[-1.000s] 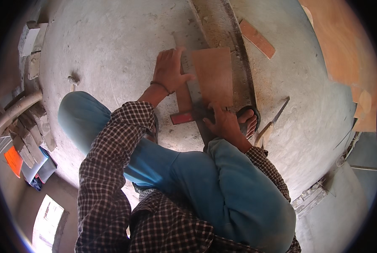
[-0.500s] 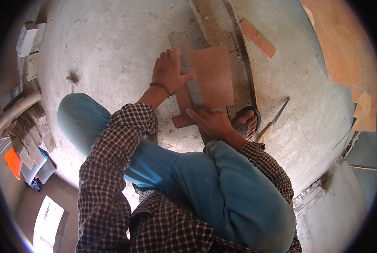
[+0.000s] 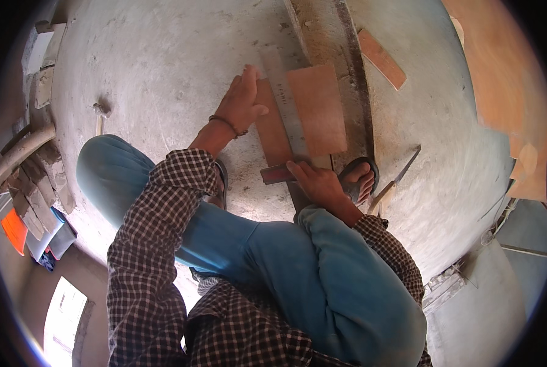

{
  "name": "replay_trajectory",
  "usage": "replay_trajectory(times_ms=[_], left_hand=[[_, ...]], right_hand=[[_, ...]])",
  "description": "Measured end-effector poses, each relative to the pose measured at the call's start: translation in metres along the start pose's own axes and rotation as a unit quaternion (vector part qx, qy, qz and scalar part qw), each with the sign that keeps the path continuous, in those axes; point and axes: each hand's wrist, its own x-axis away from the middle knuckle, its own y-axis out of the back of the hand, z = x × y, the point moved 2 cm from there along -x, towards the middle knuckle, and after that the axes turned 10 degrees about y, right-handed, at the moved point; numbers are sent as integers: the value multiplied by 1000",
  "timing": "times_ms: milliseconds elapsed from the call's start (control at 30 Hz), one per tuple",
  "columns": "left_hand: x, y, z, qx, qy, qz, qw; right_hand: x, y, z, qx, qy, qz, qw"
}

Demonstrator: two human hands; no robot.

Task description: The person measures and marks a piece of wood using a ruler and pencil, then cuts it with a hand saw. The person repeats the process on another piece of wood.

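A try square lies over brown plywood, with its metal blade [image 3: 284,98] pointing away from me and its dark red stock [image 3: 276,174] at the near end. My right hand [image 3: 316,183] grips the stock end, thumb along its edge. Left of the blade is a narrow brown plywood piece [image 3: 272,125]; on the right, a wider one [image 3: 317,110]. My left hand [image 3: 240,101] rests at the narrow piece's far left edge, fingers stretched out and thumb apart. Its fingertips are slightly blurred.
Beneath the plywood runs a dusty plank [image 3: 328,37] with a dark edge. A loose plywood strip [image 3: 381,59] and a saw-like blade with a wooden handle [image 3: 402,168] lie to the right. A hammer [image 3: 101,113] is at left, near wood blocks [image 3: 38,189]. Large plywood sheets [image 3: 499,67] lie far right.
My right hand has closed around the square's stock, and the stock is turned slightly. My left hand has drawn back from the blade toward the narrow piece's left edge. The view has shifted a little.
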Motion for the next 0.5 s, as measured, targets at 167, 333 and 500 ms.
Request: replay_trajectory(times_ms=[167, 333, 500], left_hand=[[-2, -1, 2, -1, 1, -6, 1000], [-2, 0, -1, -14, -36, -9, 999], [-1, 2, -6, -28, 4, 9, 1000]], right_hand=[[3, -4, -3, -6, 0, -15, 1000], [4, -8, -3, 2, 3, -15, 1000], [5, -5, -3, -30, -38, -22, 999]])
